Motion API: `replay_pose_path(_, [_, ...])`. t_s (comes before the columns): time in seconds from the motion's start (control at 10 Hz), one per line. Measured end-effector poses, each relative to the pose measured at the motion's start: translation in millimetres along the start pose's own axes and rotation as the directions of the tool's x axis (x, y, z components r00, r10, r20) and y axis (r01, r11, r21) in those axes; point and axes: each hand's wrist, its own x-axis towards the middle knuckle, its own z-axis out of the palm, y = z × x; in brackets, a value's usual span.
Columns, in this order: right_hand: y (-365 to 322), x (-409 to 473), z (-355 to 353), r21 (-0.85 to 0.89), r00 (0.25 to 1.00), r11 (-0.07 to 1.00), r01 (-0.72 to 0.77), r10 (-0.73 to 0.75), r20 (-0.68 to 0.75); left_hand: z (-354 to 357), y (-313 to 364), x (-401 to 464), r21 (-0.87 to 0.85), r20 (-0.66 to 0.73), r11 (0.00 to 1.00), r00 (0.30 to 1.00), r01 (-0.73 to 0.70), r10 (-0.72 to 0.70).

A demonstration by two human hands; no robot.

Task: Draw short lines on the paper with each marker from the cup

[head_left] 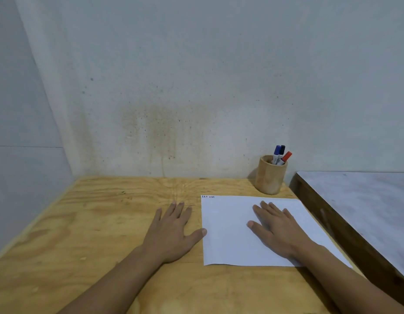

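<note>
— Both forearms come in from the near edge of the tabletop [101, 223]. What are the hands doing?

— Nothing gripped. Left hand [171, 232] lies flat on bare plywood, fingers spread, thumb tip touching the left edge of the paper [228, 241]. Right hand [278, 230] lies flat on the sheet, fingers spread too.

— And the markers?

— All three, blue [276, 152], black [281, 152] and red [286, 157], stand in the wooden cup [270, 177] at the far right corner, just beyond the paper. Tiny marks [208, 196] sit at the sheet's far left corner.

— Risks?

— Reaching across could tip the cup, and once the right hand lifts, the sheet may slide.

— Surroundings?

— Stained grey wall [173, 98] behind, and a pale-topped counter [364, 211] beside the right edge.
</note>
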Motion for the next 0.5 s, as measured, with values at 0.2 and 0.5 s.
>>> replay_pose_path(0.2, [-5.0, -12.0, -2.6, 0.030, 1.000, 1.000, 0.002, -0.002, 0.017, -2.6, 1.1, -0.7, 0.016, 0.034, 1.000, 0.999, 0.005, -0.006])
replay_pose_path(0.5, [-15.0, -34.7, -11.4, 0.188, 0.979, 0.982, 0.012, 0.027, -0.203, -13.3, 8.9, -26.9, -0.066, -0.001, 0.997, 0.999, 0.051, -0.051])
